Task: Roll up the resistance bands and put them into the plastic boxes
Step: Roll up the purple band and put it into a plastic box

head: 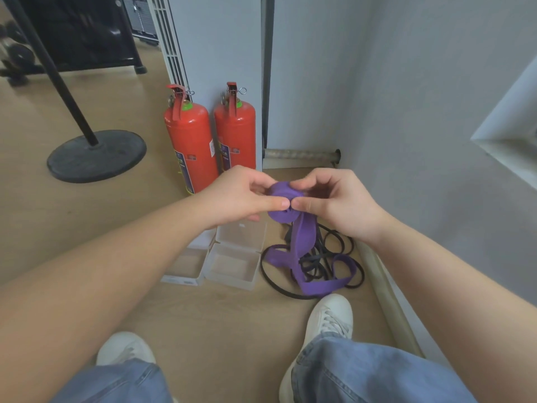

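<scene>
A purple resistance band is partly wound into a small roll held up in front of me. My left hand pinches the roll from the left, and my right hand pinches it from the right, thumbs nearly touching. The band's loose tail hangs down to the floor and lies looped over a thin black resistance band. Two clear plastic boxes lie open on the floor below my hands: one next to the bands, another to its left, partly hidden by my left forearm.
Two red fire extinguishers stand against a white cabinet behind the boxes. A black stand with a round base sits at the left. A grey wall runs along the right. My white shoes rest on the wood floor.
</scene>
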`<state>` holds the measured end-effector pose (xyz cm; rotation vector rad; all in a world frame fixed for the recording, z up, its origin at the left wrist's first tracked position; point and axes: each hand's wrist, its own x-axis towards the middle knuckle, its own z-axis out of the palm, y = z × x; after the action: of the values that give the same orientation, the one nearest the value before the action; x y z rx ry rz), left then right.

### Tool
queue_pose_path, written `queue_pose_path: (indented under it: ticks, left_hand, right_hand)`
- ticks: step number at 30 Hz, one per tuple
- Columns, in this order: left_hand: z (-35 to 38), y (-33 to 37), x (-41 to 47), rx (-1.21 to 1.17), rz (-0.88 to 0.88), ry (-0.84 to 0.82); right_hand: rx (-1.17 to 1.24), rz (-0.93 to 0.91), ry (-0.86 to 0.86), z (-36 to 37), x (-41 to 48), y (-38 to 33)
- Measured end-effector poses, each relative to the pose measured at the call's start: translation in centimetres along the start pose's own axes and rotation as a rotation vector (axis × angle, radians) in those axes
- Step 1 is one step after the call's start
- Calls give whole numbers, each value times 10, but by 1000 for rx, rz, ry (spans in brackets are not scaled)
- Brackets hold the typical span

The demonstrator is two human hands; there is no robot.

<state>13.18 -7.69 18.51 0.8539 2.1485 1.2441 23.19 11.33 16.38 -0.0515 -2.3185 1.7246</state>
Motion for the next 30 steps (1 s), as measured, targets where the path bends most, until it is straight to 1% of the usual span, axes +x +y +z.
queue_pose_path:
  ticks: [2,4,6,8,11,13,14,16,18,20,23,27,30]
  left_hand:
    - [0,-2,1,4,14,14]
    - [0,-5,1,-69,21,37]
    - [3,-6,1,-271,0,48]
    - [7,-7,1,-476,-30,28]
    - [11,-9,-1,-585,-67,-32]
    - [10,-9,-2,-546,-85,-56]
    - [8,-10,-3,-476,-85,-63]
    - [4,-8,-3,-304,-57,-66]
    - [1,-6,-3,-228,-28,-53]
    - [0,-5,-3,-240,-30,-47]
    - [0,-6,-3,-295,-48,-55]
    - [1,-6,-2,-290,-44,-66]
    - [1,-6,-3,-275,-35,-93]
  right_hand:
    - [-1,-2,-26,2,0,-1]
    - [40,11,-11,4,-1,0]
    - [111,46,26,3,-1,2]
    - [219,87,25,4,-3,6]
    - [360,120,24,7,-5,9]
    - [366,132,26,8,-6,7]
    - [334,133,21,7,-6,6]
    - [225,133,-3,4,-7,4]
    - [116,123,-39,3,-8,0]
    - [82,117,-66,4,-8,-2]
    - [131,140,-71,5,-7,-4]
    - [114,130,-60,0,-5,-3]
    - [136,114,-96,-3,-3,-3]
